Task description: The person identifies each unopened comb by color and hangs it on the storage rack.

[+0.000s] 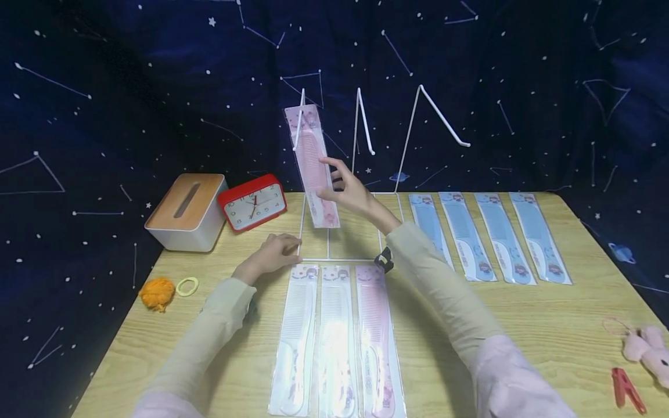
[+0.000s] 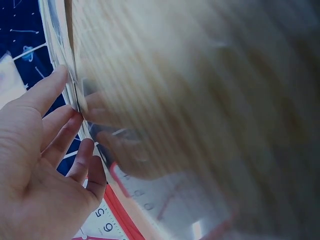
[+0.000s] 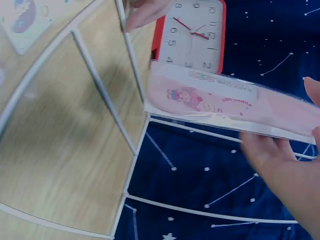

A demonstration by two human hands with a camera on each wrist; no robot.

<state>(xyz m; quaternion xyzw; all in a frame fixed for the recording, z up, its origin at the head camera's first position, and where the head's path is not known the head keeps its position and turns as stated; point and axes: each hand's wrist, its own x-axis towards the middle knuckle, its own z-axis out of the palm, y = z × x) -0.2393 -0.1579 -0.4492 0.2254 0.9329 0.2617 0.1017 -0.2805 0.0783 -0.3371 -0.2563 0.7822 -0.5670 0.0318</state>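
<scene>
Pink comb (image 1: 312, 165) on hook — right hand (image 1: 349, 188) touching, seemingly, left hand (image 1: 272, 253) below.

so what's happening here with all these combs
A person is at a wooden table with a white wire rack. The right hand touches a pink packaged comb that hangs on the rack's left hook. The left hand rests on the rack's base rail. Three pale and pink combs lie in front of the rack, and four blue combs lie to its right. The other two hooks are bare.
</scene>
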